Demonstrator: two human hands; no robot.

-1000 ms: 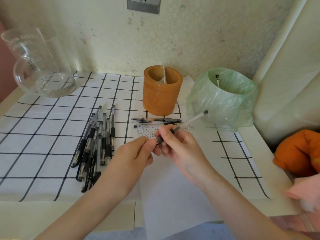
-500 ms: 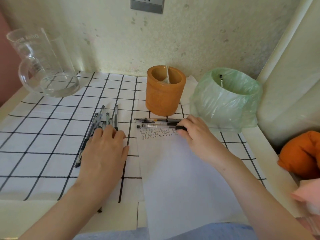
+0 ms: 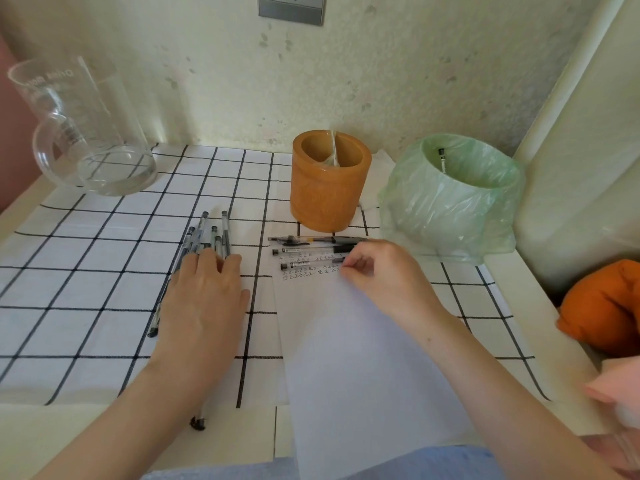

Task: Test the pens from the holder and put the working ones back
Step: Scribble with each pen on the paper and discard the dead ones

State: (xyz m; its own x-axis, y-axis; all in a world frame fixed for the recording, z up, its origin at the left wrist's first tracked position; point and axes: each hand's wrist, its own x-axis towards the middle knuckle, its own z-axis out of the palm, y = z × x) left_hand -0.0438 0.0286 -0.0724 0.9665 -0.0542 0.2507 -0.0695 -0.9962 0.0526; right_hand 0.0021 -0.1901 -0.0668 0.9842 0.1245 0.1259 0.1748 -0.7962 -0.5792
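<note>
Nearby, pen [image 3: 311, 265], holder [image 3: 327, 199], glass jug [image 3: 83, 133], bagged bin [image 3: 450, 209]

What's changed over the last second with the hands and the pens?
A second ago both hands held one pen in the air. The right hand has since laid that pen on the paper beside two others, fingers curled at its end. The left hand dropped flat onto the pen pile. Holder, bin and jug stayed put.
</note>
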